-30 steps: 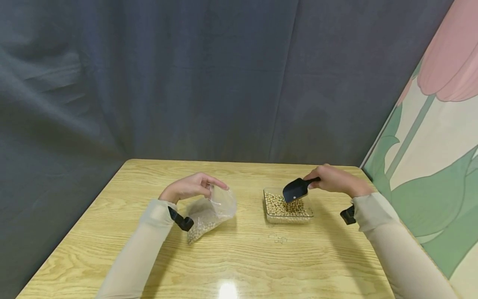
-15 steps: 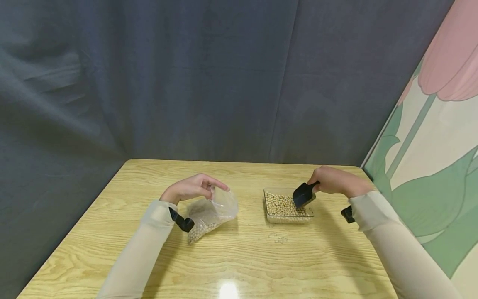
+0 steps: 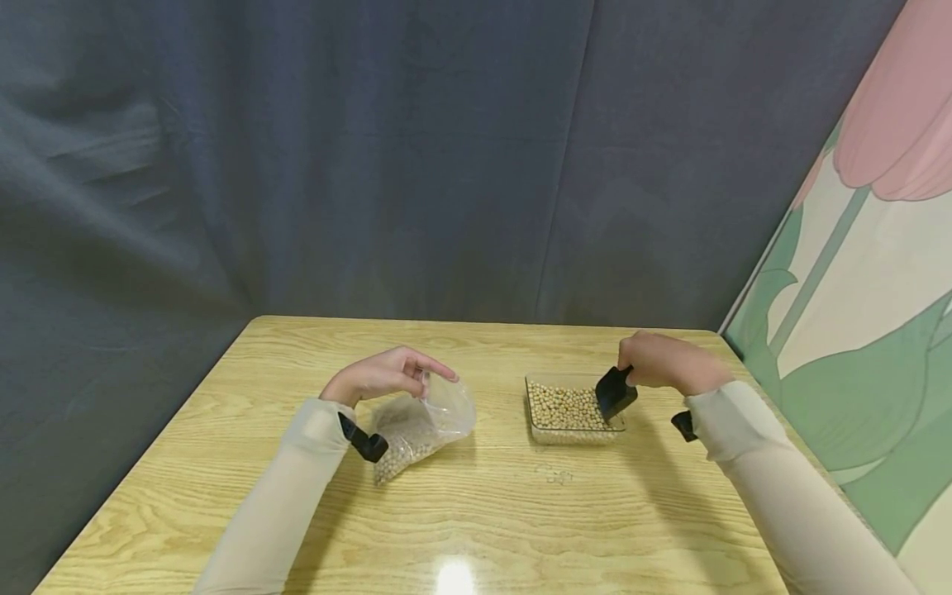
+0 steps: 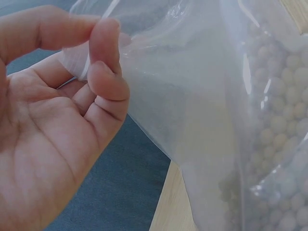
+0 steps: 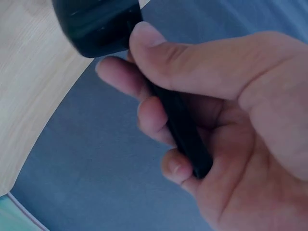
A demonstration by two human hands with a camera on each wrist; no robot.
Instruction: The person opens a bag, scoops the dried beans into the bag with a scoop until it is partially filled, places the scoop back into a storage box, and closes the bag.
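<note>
My left hand [image 3: 379, 373] pinches the top edge of a clear plastic bag [image 3: 449, 413] between thumb and fingers, holding its mouth up. Pale round beans [image 4: 284, 120] fill the bag's lower part, which rests on the table. In the right wrist view, my right hand [image 5: 240, 91] grips a black scoop [image 5: 185, 132] by its handle, thumb laid along it near the blade. The head view has this scoop tilted steeply, its tip down at the right end of a glass container [image 3: 546, 430]. Yellowish beans [image 3: 561, 405] spread inside the container. The scoop's inside is hidden.
Both things stand on a wooden table [image 3: 476, 521], the bag left of the container. Small marks [image 3: 554, 475] show on the wood before the container. A dark curtain [image 3: 416, 165] hangs behind, and a painted wall [image 3: 855, 314] borders the right side.
My right hand has swung the scoop to the right across the container and turned its blade more steeply downward. The left hand and bag have barely moved.
</note>
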